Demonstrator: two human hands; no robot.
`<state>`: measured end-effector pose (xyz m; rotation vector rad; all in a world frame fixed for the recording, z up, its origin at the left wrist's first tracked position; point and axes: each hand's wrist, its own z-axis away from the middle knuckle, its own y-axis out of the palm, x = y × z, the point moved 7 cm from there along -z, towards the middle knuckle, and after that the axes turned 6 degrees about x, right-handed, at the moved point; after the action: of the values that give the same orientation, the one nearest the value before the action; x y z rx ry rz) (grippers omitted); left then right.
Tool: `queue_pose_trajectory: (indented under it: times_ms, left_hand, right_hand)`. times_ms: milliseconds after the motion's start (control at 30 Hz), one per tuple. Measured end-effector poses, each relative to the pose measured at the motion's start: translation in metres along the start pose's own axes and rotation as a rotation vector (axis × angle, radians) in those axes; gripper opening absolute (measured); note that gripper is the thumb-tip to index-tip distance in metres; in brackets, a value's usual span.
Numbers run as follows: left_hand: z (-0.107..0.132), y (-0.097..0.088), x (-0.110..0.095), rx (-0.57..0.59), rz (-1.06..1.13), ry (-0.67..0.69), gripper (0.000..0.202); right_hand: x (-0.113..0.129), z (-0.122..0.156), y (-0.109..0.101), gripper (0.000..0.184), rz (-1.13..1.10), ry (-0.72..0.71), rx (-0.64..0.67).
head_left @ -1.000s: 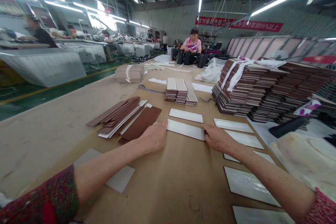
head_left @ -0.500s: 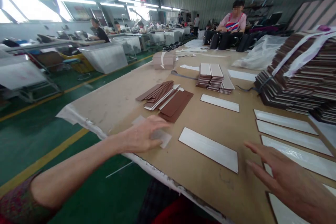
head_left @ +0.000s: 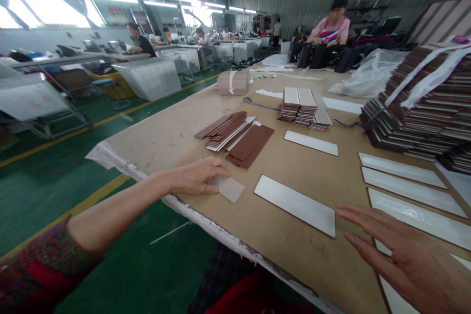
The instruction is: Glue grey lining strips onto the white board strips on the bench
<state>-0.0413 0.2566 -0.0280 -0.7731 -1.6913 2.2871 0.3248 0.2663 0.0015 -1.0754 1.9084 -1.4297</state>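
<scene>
My left hand [head_left: 195, 176] is at the near edge of the table, its thumb and fingers closed on one end of a small translucent sheet [head_left: 231, 189]. The rest of that sheet lies toward a white strip with a dark edge [head_left: 294, 205], flat on the table in front of me. My right hand [head_left: 395, 250] hovers by the right end of this strip, fingers stretched out and thumb apart, with nothing in it. Beyond my left hand, brown strips [head_left: 252, 144] lie fanned in a loose pile, a few showing white.
More white strips [head_left: 415, 216] lie in a row at the right, partly under my right hand. Farther back are a single white strip [head_left: 311, 143], a stack of strips [head_left: 300, 105] and a tied bundle [head_left: 233, 83]. A tall tied stack [head_left: 423, 98] rises at the right; a co-worker [head_left: 331, 27] is behind.
My left hand has drawn back slightly to the left, and more of the translucent sheet shows past its fingers. The right hand's fingers have come closer together near the strip's end.
</scene>
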Motion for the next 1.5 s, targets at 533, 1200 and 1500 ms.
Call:
queue_pose_trajectory:
  times_ms: [533, 1200, 1500]
  left_hand:
    - [0.015, -0.015, 0.011, -0.066, 0.042, -0.038, 0.038]
    - [-0.036, -0.049, -0.114, -0.449, 0.051, 0.166, 0.058]
    - [-0.062, 0.029, -0.074, -0.23, 0.067, -0.051, 0.046]
  right_hand:
    - [0.005, 0.001, 0.008, 0.035, -0.054, -0.007, 0.026]
    - [0.005, -0.014, -0.022, 0.035, -0.119, 0.176, -0.1]
    - [-0.033, 0.022, 0.012, 0.037, -0.209, 0.305, 0.015]
